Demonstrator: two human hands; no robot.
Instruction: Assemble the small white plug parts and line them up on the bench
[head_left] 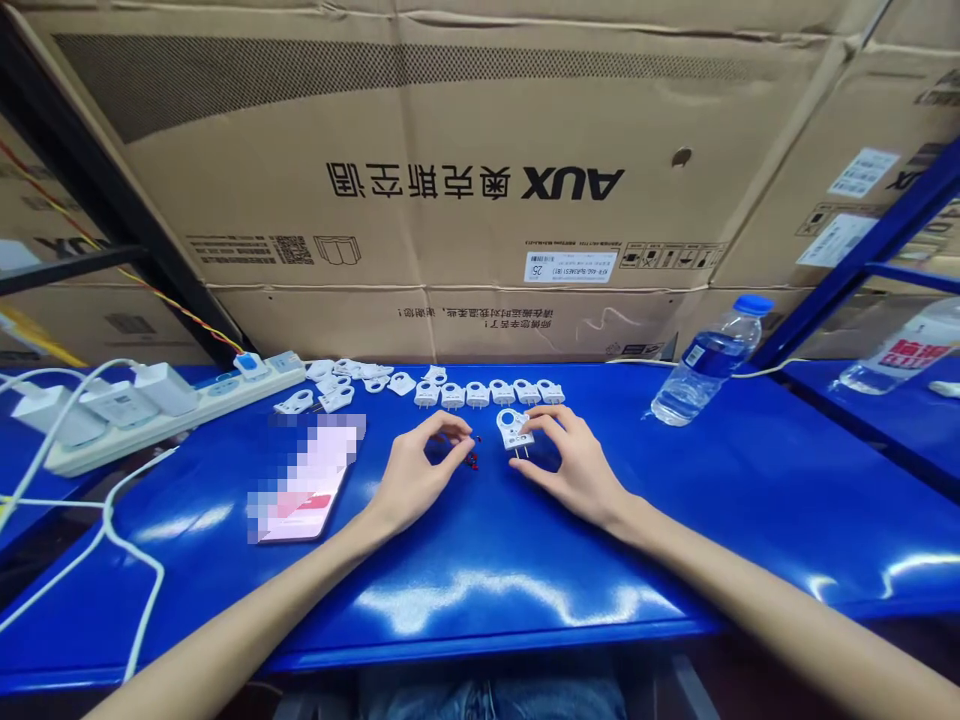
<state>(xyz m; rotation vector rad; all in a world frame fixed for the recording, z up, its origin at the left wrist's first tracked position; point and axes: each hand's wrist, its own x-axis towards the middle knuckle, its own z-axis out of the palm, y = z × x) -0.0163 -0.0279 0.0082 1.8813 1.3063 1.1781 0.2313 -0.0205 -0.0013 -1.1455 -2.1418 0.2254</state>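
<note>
Plug (512,427), white with a ring at its far end, sits in the right hand (564,455) above the middle of the bench (525,530). Right grip: clamped on the plug, spread to about its length; fingertips bear on its right side, and the thumb is at the metal prongs, which point toward the person. Left hand (421,468): thumb and forefinger nearly together at the tips, beside a tiny dark piece (479,440); whether this grip pinches it cannot be told. Small red and black parts (472,461) lie in a cluster just beside the left thumb, between the two hands. Beyond the hands, a row of similar white plugs (478,394) extends sideways, with a loose group of white pieces (337,383) to its left. A phone (315,485) lies left of the left hand; a water bottle (705,365) stands tilted in view at the far right of the bench.
</note>
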